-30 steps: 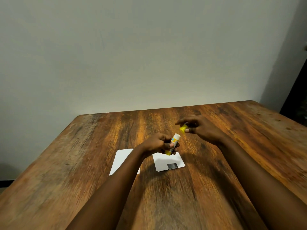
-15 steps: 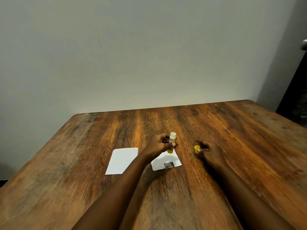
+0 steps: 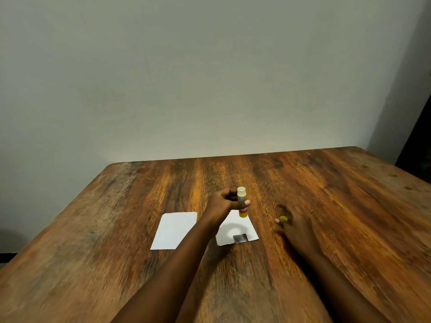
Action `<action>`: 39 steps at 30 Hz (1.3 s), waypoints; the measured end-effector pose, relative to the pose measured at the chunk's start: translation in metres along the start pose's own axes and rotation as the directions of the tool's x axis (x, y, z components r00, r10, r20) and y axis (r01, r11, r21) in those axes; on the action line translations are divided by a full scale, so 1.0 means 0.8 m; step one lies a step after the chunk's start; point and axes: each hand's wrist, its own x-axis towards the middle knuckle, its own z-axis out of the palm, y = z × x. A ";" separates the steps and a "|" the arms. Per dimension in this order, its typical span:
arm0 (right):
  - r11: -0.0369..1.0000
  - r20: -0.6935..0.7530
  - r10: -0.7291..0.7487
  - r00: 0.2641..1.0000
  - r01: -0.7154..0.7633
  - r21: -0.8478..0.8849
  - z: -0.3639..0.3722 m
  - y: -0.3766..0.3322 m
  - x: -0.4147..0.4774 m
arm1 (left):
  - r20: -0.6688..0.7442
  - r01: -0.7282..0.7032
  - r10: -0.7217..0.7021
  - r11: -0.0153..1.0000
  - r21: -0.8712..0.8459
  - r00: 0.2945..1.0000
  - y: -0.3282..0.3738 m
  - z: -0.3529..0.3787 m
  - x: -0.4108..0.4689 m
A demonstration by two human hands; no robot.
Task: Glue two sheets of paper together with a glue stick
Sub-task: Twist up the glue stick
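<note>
My left hand [image 3: 224, 203] grips an uncapped glue stick [image 3: 241, 201] upright, its white tip up and yellow base down, just above the far edge of the right paper sheet [image 3: 242, 229]. That sheet is white with a small dark square near its front edge. A second white sheet [image 3: 175, 229] lies flat to the left, apart from the first. My right hand [image 3: 296, 227] rests low on the table to the right, its fingers at the yellow cap [image 3: 283, 218]. The hand is blurred, so the grip on the cap is unclear.
The wooden table [image 3: 349, 217] stretches around the sheets, with its far edge against a plain grey wall [image 3: 210, 78]. A dark opening [image 3: 419, 141] shows at the far right.
The right hand carried the yellow cap from beside the stick down to the table at the right. The left hand turned the glue stick from tilted to upright.
</note>
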 end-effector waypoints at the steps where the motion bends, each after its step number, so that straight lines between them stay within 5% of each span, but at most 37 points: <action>1: 0.998 -0.028 -0.032 0.999 0.034 0.052 0.005 -0.013 -0.007 | -0.022 -0.001 0.001 1.000 -0.018 1.000 0.002 0.003 0.000; 6: 0.937 -0.091 -0.110 0.990 0.134 0.322 0.036 -0.063 -0.040 | -0.132 -0.012 -0.005 0.992 -0.129 0.991 0.016 0.018 -0.009; 11: 0.914 -0.267 -0.086 0.960 0.182 0.363 0.054 -0.079 -0.048 | -0.173 -0.022 -0.005 0.987 -0.158 0.985 0.022 0.018 -0.022; 17: 0.869 -0.119 -0.013 0.993 0.070 0.489 0.054 -0.089 -0.045 | -0.207 -0.046 0.027 0.995 -0.088 0.978 0.022 0.016 -0.025; 18: 0.803 -0.024 0.030 0.999 -0.010 0.596 0.053 -0.089 -0.044 | -0.194 -0.054 0.038 0.996 -0.076 0.980 0.022 0.015 -0.025; 20: 0.472 0.301 0.082 0.950 -0.303 0.828 0.050 -0.091 -0.042 | -0.149 -0.064 0.054 0.996 -0.059 0.987 0.021 0.010 -0.024; 22: 0.140 0.597 0.014 0.802 -0.593 0.793 0.043 -0.089 -0.040 | -0.092 -0.055 0.051 0.997 -0.046 0.994 0.019 0.006 -0.024; 24: 0.037 0.705 -0.063 0.706 -0.704 0.709 0.038 -0.084 -0.039 | -0.059 -0.043 0.040 0.998 -0.041 0.997 0.015 0.005 -0.023; 26: 0.078 0.680 -0.016 0.733 -0.677 0.732 0.041 -0.080 -0.037 | -0.078 -0.037 0.034 0.999 -0.037 0.996 0.013 0.007 -0.023; 30: 0.412 0.306 0.087 0.948 -0.314 0.856 0.054 -0.076 -0.040 | -0.189 -0.040 0.025 0.996 -0.076 0.982 0.012 0.009 -0.019; 34: 0.694 0.074 0.057 0.996 -0.093 0.714 0.055 -0.081 -0.039 | -0.246 -0.024 0.004 0.997 -0.078 0.969 0.015 0.012 -0.018; 37: 0.672 0.139 0.069 0.988 -0.149 0.726 0.054 -0.092 -0.035 | -0.242 -0.023 0.006 0.997 -0.067 0.970 0.018 0.013 -0.017; 39: 0.465 0.299 0.153 0.942 -0.335 0.819 0.055 -0.094 -0.031 | -0.206 -0.012 -0.003 0.997 -0.070 0.979 0.022 0.013 -0.016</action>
